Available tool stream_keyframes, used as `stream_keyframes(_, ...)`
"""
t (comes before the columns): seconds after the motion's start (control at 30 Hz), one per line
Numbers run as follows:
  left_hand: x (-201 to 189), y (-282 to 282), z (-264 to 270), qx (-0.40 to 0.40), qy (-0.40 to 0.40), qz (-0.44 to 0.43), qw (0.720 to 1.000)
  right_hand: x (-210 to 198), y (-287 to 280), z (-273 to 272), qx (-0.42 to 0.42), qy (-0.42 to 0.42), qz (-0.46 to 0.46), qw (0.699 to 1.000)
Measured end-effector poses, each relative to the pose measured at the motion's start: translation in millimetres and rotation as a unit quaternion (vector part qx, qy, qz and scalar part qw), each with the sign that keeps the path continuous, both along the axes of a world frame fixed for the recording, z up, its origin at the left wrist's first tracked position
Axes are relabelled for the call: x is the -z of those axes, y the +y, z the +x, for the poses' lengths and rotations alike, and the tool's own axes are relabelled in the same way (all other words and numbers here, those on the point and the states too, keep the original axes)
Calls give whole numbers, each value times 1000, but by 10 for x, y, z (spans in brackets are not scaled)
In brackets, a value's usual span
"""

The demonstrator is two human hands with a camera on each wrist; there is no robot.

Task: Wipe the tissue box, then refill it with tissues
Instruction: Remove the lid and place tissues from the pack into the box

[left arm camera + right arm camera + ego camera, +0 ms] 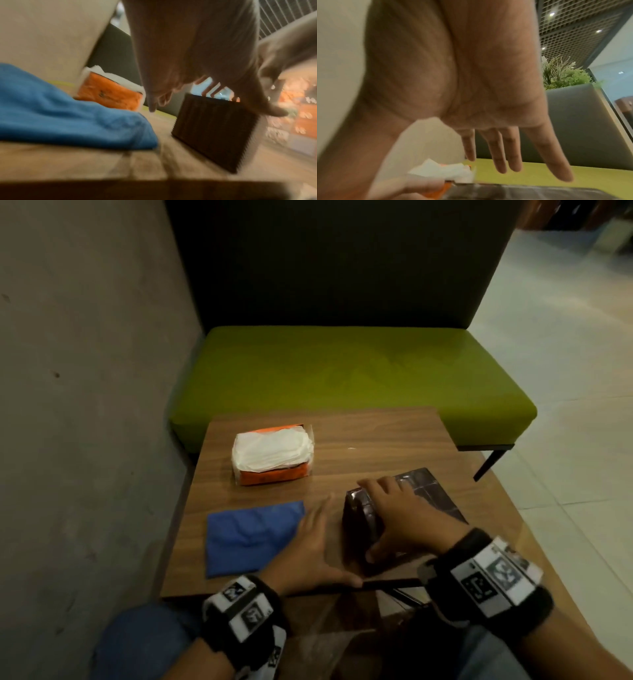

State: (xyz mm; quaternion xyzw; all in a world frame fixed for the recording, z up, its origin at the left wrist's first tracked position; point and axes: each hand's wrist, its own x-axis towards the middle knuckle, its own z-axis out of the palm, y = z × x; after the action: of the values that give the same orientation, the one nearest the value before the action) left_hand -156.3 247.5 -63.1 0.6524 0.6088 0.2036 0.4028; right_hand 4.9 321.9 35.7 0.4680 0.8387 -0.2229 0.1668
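The box (358, 518) sits on the tabletop (359, 446). The right hand (397, 515) lies over the box's top, fingers straight and spread, thumb down its near side. The left hand (308, 546) rests flat and open just left of the box, touching the cloth (253, 535). The tissues (270, 453) lie behind and left of the box. The box looks stiff, glossy and probably light, so gripping its 2 long sides should stop it sliding.

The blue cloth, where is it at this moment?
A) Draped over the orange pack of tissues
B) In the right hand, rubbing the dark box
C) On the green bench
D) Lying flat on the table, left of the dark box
D: the head view shows the blue cloth lying flat on the table, left of the dark box, with the tissue pack farther back.
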Motion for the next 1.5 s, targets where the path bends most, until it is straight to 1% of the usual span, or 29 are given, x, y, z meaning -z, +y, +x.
stream_keyframes(0.07, 122, 91, 240, 6, -31, 27, 999, 44, 127, 150, -49, -105, 20, 993)
stream_keyframes(0.1, 169, 139, 326, -8, -53, 28, 998, 75, 183, 206, -72, -141, 27, 987)
stream_keyframes(0.17, 222, 220, 447, -46, -83, 45, 994, 131, 291, 280, -113, -173, 45, 977)
stream_keyframes(0.27, 216, 293, 483, -80, -94, 70, 990, 158, 453, 290, -166, -166, 69, 970)
stream_keyframes(0.33, 168, 347, 429, -84, -82, 70, 991, 148, 520, 255, -184, -150, 64, 969)
stream_keyframes(0.47, 88, 389, 236, -33, -20, 59, 998, 176, 500, 127, -200, -132, 52, 970)
stream_keyframes(0.67, 53, 411, -145, 21, 18, 49, 998, 183, 441, -166, -218, -120, 60, 967)
stream_keyframes(0.8, 34, 430, -267, 37, 55, 70, 995, 176, 425, -268, -228, -111, 86, 964)
stream_keyframes(0.97, 57, 437, -316, 49, 75, 75, 993, 178, 409, -290, -230, -108, 98, 962)
stream_keyframes(1.3, 81, 407, -287, 40, 65, 87, 993, 202, 430, -275, -237, -101, 99, 961)
stream_keyframes(1.43, 89, 380, -307, 50, 39, 103, 993, 146, 498, -270, -218, -94, 63, 969)
stream_keyframes(1.5, 92, 370, -307, 49, 36, 103, 993, 141, 493, -282, -218, -99, 61, 969)
